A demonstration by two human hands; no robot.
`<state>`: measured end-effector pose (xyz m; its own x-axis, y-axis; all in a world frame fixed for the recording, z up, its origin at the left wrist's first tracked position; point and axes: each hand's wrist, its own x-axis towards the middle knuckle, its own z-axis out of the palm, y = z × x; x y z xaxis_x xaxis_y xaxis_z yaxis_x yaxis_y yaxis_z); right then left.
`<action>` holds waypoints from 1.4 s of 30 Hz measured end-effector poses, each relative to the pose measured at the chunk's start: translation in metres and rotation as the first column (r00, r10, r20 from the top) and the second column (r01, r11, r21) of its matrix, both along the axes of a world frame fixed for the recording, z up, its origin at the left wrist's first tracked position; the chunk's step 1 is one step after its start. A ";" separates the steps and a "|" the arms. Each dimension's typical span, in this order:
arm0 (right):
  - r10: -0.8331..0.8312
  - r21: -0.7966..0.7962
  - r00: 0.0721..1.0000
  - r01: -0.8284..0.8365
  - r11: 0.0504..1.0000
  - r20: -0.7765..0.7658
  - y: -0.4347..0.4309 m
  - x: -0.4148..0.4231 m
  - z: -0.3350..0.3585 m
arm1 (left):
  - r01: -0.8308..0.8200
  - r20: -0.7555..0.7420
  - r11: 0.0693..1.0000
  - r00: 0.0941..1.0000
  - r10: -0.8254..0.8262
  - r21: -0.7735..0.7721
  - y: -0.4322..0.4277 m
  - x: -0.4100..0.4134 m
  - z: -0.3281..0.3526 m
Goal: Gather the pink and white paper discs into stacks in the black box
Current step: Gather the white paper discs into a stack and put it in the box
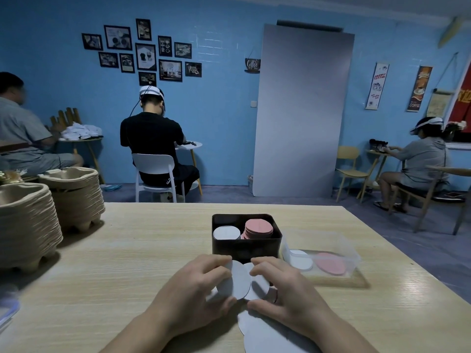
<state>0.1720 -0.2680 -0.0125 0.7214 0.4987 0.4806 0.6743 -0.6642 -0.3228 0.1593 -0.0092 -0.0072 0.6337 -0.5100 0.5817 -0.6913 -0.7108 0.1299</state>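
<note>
– My left hand (201, 289) pinches a white disc (235, 278) by its rim, thumb below and fingers curled over the top. My right hand (283, 289) is curled on a second one that overlaps it. Both are held at the near edge of the tabletop (127, 250), just in front of the box (244, 247).

– How will they handle?

– Light and thin, I'd judge. It's paper, so it will bend if squeezed across the face, and each disc will slide easily on the next. I'd take hold at opposite edges, gently, and square them up between my fingertips.

– And where do they go?

– Onto the white stack (226, 233) in the box's left half. The pink stack (257, 226) stands higher on the right. More loose discs (257, 324) lie under my right wrist at the near edge.

– What could go wrong?

– A careless grip could fan the pile or crease one. I'd lower them flat and let go only once they rest.
</note>
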 end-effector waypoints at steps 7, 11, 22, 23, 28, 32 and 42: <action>0.063 -0.044 0.995 -0.060 0.997 0.079 0.006 -0.001 0.002 | 0.025 0.023 0.995 0.999 -0.028 0.093 -0.006 0.003 -0.001; 0.066 0.010 0.994 -0.067 0.998 0.092 0.004 -0.001 0.002 | 0.015 -0.009 0.999 1.000 -0.014 0.037 -0.001 0.002 -0.001; 0.090 0.049 0.990 -0.096 0.994 0.107 0.006 -0.001 0.000 | 0.050 0.038 0.999 0.998 -0.050 0.014 -0.004 -0.002 0.001; 0.092 0.049 0.991 -0.097 0.994 0.099 0.006 -0.001 0.000 | 0.052 0.034 0.999 0.998 -0.052 0.009 -0.004 -0.001 0.001; 0.107 0.089 0.992 -0.113 0.990 0.070 0.006 -0.002 0.001 | 0.053 0.017 0.998 0.998 -0.053 -0.032 -0.003 0.002 -0.004; 0.098 0.063 0.994 -0.101 0.993 0.049 0.006 -0.002 0.001 | 0.065 0.042 0.998 0.997 -0.064 -0.024 -0.004 0.003 -0.005; 0.043 0.023 0.997 -0.044 0.999 0.059 0.002 -0.002 0.002 | -0.014 -0.105 0.997 0.994 0.023 0.082 0.007 0.006 -0.005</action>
<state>0.1696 -0.2656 -0.0100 0.6697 0.5167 0.5334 0.7204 -0.6267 -0.2973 0.1653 -0.0025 -0.0125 0.6990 -0.5403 0.4686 -0.6635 -0.7344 0.1429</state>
